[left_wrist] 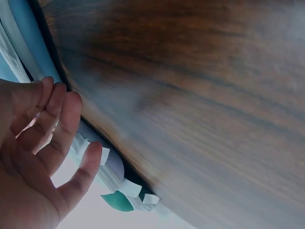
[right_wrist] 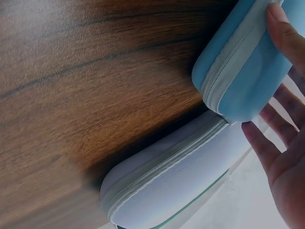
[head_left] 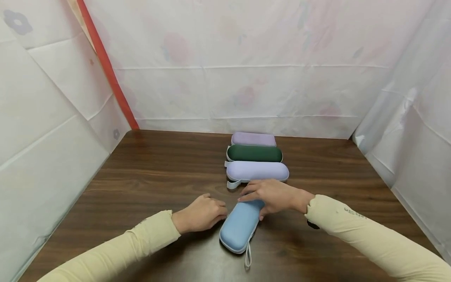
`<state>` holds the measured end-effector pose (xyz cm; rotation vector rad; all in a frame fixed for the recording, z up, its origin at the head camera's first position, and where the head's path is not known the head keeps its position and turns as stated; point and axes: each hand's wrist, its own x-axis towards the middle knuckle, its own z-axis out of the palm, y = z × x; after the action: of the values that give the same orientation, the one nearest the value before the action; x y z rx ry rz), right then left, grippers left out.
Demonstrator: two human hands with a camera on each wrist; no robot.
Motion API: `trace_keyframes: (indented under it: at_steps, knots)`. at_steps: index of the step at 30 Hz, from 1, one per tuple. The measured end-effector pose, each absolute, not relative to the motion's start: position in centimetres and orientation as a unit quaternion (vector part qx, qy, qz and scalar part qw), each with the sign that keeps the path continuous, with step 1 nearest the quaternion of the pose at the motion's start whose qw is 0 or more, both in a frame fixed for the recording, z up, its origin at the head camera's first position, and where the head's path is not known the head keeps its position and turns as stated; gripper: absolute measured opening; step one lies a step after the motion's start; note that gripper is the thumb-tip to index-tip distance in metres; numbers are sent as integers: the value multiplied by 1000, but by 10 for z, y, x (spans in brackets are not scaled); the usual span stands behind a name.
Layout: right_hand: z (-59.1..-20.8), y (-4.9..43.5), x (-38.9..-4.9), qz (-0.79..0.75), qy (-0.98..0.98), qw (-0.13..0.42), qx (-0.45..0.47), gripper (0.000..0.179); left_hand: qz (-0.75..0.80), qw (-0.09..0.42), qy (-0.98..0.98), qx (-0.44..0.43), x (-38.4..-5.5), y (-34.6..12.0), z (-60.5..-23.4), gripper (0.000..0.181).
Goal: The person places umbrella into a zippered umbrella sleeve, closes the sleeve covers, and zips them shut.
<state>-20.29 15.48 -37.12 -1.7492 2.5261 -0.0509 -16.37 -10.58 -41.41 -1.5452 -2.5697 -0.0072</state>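
In the head view a light blue zippered case (head_left: 241, 225) lies aslant on the table, its wrist loop (head_left: 248, 256) towards me. My right hand (head_left: 273, 195) grips its far end, thumb on the right side and fingers across the top end. The right wrist view shows the thumb tip (right_wrist: 277, 13) on the case near the zipper. Bent fingers of my left hand (head_left: 204, 213) meet the case's left edge. In the left wrist view the left fingertips (left_wrist: 47, 83) are bunched by the blue side; whether they pinch anything is hidden.
Beyond the blue case, a lavender case (head_left: 257, 171), a dark green case (head_left: 255, 153) and a mauve case (head_left: 253, 139) lie side by side across the brown wooden table (head_left: 158, 168). White patterned sheeting (head_left: 225, 90) hangs behind and at both sides.
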Motion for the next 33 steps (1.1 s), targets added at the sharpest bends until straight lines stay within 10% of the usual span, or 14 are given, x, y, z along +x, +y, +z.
trace_keyframes:
  at_steps: [33]
  knots:
    - [-387, 160, -175, 6, 879, -38, -475, 73, 12, 118, -849, -515, -177, -125, -418, 10]
